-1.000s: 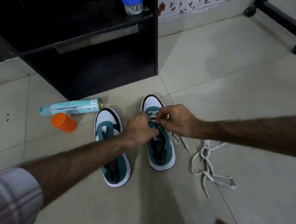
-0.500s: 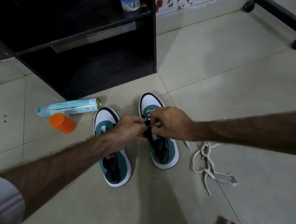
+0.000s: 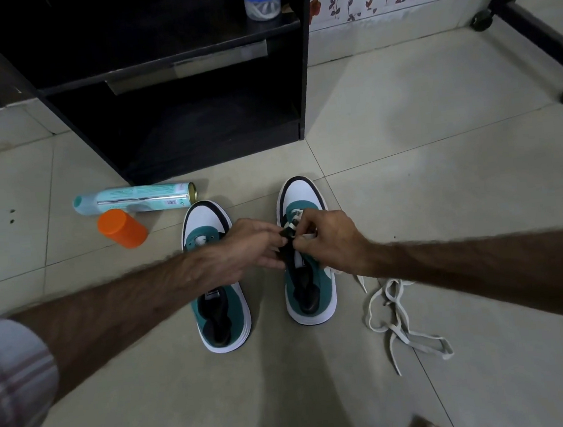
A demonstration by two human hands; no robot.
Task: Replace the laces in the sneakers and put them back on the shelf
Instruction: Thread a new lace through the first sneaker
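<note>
Beside the unlaced sneaker (image 3: pixel 216 278), both hands (image 3: pixel 242 248) (image 3: pixel 330 239) have shifted up the right sneaker (image 3: pixel 306 255), pinching its white lace (image 3: pixel 292 227); threading continues.

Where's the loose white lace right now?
The loose white lace lies on the floor tiles, right of the right sneaker, just under the person's right forearm.
</note>
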